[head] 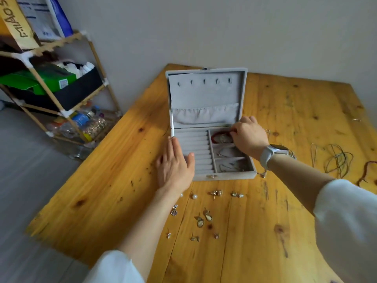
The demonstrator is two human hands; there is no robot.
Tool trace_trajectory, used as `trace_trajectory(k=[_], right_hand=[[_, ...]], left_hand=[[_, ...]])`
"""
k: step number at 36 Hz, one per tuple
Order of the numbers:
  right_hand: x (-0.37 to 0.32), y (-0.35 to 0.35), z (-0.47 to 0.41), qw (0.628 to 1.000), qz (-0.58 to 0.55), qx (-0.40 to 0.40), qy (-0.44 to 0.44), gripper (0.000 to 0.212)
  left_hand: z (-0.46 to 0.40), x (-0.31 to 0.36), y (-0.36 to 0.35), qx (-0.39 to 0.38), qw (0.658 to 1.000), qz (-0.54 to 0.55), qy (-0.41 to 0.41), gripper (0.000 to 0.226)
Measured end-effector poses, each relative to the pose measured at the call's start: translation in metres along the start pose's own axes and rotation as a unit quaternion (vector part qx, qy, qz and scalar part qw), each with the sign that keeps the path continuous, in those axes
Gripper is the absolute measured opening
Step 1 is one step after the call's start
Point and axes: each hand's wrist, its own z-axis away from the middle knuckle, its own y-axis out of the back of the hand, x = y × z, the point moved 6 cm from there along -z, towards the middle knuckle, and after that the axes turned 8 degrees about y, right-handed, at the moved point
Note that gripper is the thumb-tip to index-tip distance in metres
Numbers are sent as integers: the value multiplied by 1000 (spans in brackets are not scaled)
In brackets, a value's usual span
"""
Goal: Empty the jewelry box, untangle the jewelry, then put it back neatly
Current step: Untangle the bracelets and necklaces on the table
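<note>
A grey velvet jewelry box stands open on the wooden table, its lid upright with hooks and a pouch. My left hand rests flat against the box's left front corner, fingers together, holding nothing. My right hand reaches into the far right compartment, fingertips pinched at a red bracelet lying there with a shiny piece. The two nearer right compartments hold thin silver chains. The ring rolls on the left are bare. Several earrings lie spread on the table in front of the box.
Thin cords and necklaces lie on the table to the right, with a red cord at the edge. A bamboo shelf with boxes and bottles stands left of the table. A white wall is behind.
</note>
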Motion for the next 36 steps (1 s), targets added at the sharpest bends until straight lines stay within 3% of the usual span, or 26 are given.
trace_trajectory(k=[3,8,17,24,27,30,33,36], right_hand=[[4,-9,-9,998,41,-39,-35,33],[10,-20,-9,997,-7,-53,-56,30],[17,0,0,971,-216,82,-56,20],[16,43,18,919,-363,151,-31,10],[19,62,34,890,-419,180,-15,8],[28,72,54,835,-510,203,-23,13],[39,74,73,794,-570,208,-48,16],[49,74,90,777,-594,202,-56,17]], left_hand=[[0,-2,0,11,1000,5,-7,67],[0,-1,0,27,999,17,-4,66],[1,0,1,14,1000,19,-3,65],[3,3,5,8,1000,-21,0,64],[9,12,16,68,995,-60,-31,63],[13,35,26,132,985,-41,-100,53],[10,67,24,115,982,-5,-152,43],[12,103,19,50,973,95,-203,37]])
